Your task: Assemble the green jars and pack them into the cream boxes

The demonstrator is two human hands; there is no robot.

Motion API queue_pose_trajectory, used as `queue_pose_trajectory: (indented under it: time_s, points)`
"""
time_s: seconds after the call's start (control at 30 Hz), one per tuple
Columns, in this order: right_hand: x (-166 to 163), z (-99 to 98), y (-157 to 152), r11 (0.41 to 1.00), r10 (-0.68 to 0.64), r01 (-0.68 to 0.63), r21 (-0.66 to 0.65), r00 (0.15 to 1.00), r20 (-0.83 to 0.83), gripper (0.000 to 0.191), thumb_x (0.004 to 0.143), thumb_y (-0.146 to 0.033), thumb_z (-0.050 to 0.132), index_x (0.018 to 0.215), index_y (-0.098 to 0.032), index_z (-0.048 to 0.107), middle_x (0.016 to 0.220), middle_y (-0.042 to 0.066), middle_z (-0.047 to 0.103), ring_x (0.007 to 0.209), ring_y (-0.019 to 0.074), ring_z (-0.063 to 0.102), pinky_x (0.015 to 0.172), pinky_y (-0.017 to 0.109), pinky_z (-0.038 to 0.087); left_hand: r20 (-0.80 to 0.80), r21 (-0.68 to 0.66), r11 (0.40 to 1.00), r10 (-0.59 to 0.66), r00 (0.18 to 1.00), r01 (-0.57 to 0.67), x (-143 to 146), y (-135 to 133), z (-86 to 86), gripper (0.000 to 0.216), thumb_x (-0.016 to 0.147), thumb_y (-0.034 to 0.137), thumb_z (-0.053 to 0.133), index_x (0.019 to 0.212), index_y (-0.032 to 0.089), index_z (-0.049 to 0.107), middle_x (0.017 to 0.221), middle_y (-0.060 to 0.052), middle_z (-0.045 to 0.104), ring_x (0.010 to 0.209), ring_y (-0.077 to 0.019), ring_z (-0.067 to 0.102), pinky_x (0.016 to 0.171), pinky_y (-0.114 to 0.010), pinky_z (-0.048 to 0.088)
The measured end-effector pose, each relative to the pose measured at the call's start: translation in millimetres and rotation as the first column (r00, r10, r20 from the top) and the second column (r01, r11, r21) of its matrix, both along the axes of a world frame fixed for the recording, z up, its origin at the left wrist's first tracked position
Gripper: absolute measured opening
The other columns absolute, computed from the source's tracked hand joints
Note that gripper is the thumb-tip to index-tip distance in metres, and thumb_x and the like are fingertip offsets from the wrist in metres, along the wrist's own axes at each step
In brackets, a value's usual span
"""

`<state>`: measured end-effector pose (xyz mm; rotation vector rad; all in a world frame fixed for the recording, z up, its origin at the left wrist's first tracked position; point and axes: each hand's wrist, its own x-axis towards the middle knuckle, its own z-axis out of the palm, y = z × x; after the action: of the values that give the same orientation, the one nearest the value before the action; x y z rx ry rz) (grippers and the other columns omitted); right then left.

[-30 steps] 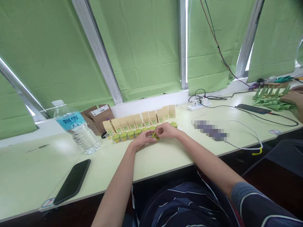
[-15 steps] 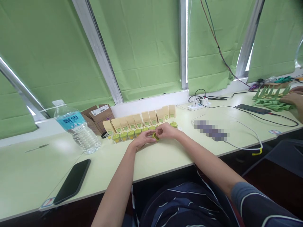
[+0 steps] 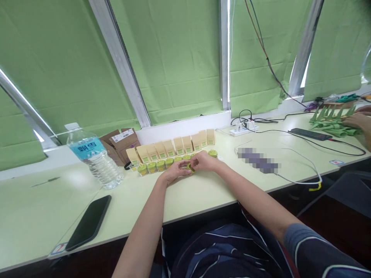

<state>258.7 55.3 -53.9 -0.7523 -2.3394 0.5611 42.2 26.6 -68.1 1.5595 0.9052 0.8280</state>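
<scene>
Between my hands is a small green-lidded case (image 3: 190, 167), mostly hidden by fingers. My left hand (image 3: 175, 172) curls around its left side and steadies it near the tabletop. From the right, my right hand (image 3: 201, 161) pinches at its lid. Just behind them runs a row of similar small clear cases with green lids (image 3: 160, 165), each with a small loop on top; some in the middle are hidden by my hands. A row of upright tan card packets (image 3: 169, 148) with green labels stands behind the cases.
A large water bottle (image 3: 95, 158) stands left, before an open cardboard box (image 3: 123, 144). A phone (image 3: 89, 222) lies at the front left, a pen (image 3: 46, 181) farther left. Right are a power strip (image 3: 244, 130), cables, a blurred-out object (image 3: 257, 160), another phone (image 3: 308, 134) and a co-worker's hand (image 3: 359, 120) by green pieces (image 3: 333, 125).
My hands stay almost in place around the small case, with only slight finger movement. At the far right, the co-worker's hand has shifted slightly.
</scene>
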Motion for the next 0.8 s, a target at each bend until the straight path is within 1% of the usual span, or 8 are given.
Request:
queue_pose_trajectory:
  time_s: [0.13,0.3,0.4,0.53,0.67,0.8]
  points:
    - [0.1,0.9,-0.9,0.999,-0.001,0.001,0.035,1.000,0.010,0.011,0.066,-0.008,0.068,0.071,-0.016,0.072,0.067,0.000,0.069,0.062,0.0109,0.060,0.058,0.019,0.043,0.007,0.004,1.000,-0.005,1.000,0.005,0.1,-0.5,0.2,0.067,0.062,0.027,0.089,0.123,0.017,0.066,0.127,-0.019,0.061,0.115,-0.0296,0.061,0.103,-0.052,0.046]
    - [-0.2,0.7,-0.8,0.998,0.004,-0.005,0.060,1.000,0.013,0.012,0.065,-0.007,0.069,0.073,-0.016,0.072,0.068,0.000,0.069,0.063,0.0112,0.061,0.060,0.019,0.043,-0.020,-0.003,1.000,0.000,1.000,0.000,2.5,-1.8,1.5,0.063,0.065,0.027,0.087,0.123,0.017,0.066,0.137,-0.018,0.055,0.112,-0.0277,0.062,0.102,-0.052,0.048]
    - [0.1,-0.4,-0.1,0.998,0.014,-0.015,0.066,1.000,0.014,0.011,0.066,-0.008,0.069,0.073,-0.016,0.073,0.067,-0.001,0.069,0.062,0.0111,0.061,0.060,0.019,0.043,-0.025,-0.007,1.000,0.004,1.000,-0.004,2.9,-1.7,1.6,0.061,0.065,0.026,0.087,0.122,0.017,0.066,0.138,-0.018,0.053,0.112,-0.0274,0.062,0.100,-0.051,0.049]
    - [0.4,0.2,-1.4,0.999,0.041,-0.041,0.036,0.999,-0.001,0.010,0.066,-0.009,0.068,0.070,-0.016,0.073,0.066,-0.001,0.069,0.062,0.0110,0.062,0.059,0.019,0.044,-0.018,-0.003,1.000,-0.004,1.000,0.004,2.1,-1.3,1.0,0.062,0.065,0.026,0.087,0.122,0.017,0.066,0.137,-0.018,0.054,0.116,-0.0281,0.059,0.100,-0.050,0.049]
    - [-0.6,1.9,-4.5,0.999,0.044,-0.044,-0.004,0.999,-0.005,0.009,0.065,-0.009,0.068,0.068,-0.016,0.073,0.065,-0.001,0.069,0.061,0.0117,0.062,0.058,0.019,0.044,-0.034,-0.001,1.000,-0.014,0.999,0.014,1.2,-1.2,1.1,0.060,0.066,0.026,0.086,0.122,0.018,0.066,0.136,-0.017,0.054,0.114,-0.0271,0.060,0.100,-0.050,0.049]
    - [-2.2,1.2,-6.1,0.997,0.054,-0.054,-0.048,0.999,0.003,0.010,0.066,-0.009,0.068,0.070,-0.016,0.073,0.068,0.000,0.071,0.062,0.0124,0.063,0.058,0.020,0.045,-0.072,0.006,1.000,-0.005,0.997,0.005,0.2,-0.4,0.9,0.061,0.063,0.025,0.087,0.120,0.018,0.066,0.130,-0.016,0.059,0.114,-0.0269,0.060,0.098,-0.048,0.050]
